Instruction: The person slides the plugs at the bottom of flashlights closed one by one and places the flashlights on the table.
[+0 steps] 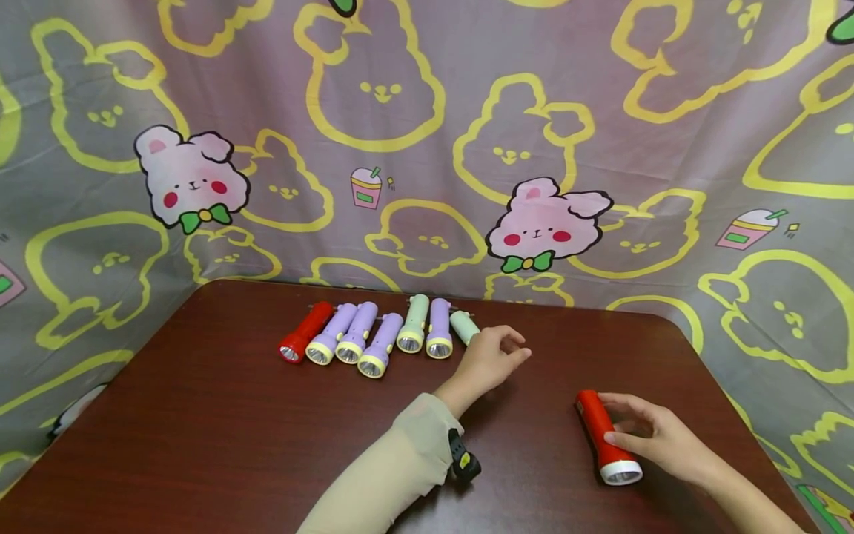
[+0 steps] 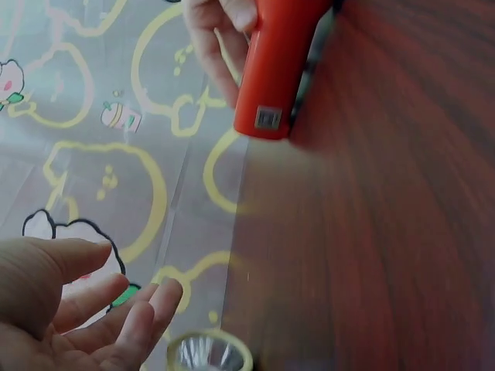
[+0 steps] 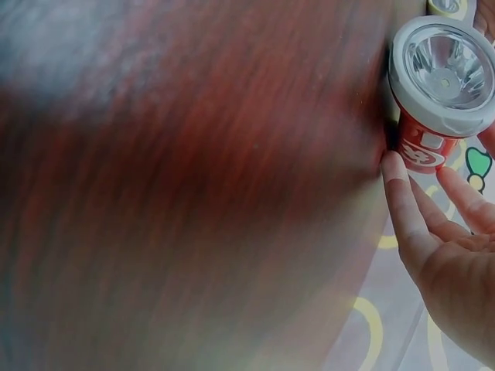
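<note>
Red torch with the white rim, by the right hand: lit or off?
Off. The red torch's reflector looks plain grey in the right wrist view, with no glow.

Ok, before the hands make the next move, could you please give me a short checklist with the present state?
1. Right hand has thumb and fingers on the white-rimmed red flashlight: ok.
2. That flashlight is lifted off the table: cannot tell.
3. Left hand holds nothing: ok.
4. Left hand is not touching the rightmost green flashlight: cannot tell; it partly hides it in the head view.
5. Row's lens ends are level: not ok; the third purple flashlight from the left sits nearer the person.
</note>
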Motion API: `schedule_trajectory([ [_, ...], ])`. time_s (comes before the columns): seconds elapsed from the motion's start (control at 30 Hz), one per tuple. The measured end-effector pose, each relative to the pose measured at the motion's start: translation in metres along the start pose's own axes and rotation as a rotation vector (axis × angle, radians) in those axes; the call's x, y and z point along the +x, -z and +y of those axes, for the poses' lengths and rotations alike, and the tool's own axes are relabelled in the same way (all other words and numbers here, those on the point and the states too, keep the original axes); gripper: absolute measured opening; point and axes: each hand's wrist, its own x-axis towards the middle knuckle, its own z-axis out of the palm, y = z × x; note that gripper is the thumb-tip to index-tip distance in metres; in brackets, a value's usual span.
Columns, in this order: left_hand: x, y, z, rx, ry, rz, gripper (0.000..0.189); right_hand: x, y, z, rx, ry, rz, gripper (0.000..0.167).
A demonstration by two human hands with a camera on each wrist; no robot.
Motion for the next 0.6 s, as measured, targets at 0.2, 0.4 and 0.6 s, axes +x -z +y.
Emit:
schedule_trajectory([
  [0.2, 0.004, 0.014, -0.012, 0.033, 0.034, 0.161, 0.014, 0.001, 0.000, 0.000, -0.018, 0.023, 0.002, 0.054],
  [0.4, 0.007, 0.023, -0.024, 0.019, 0.070, 0.286, 0.014, 0.001, 0.000, 0.000, -0.025, 0.013, 0.009, 0.054],
  [0.6, 0.008, 0.025, -0.035, 0.082, 0.124, 0.307, 0.021, -0.001, 0.000, 0.000, -0.026, 0.017, 0.001, 0.055],
])
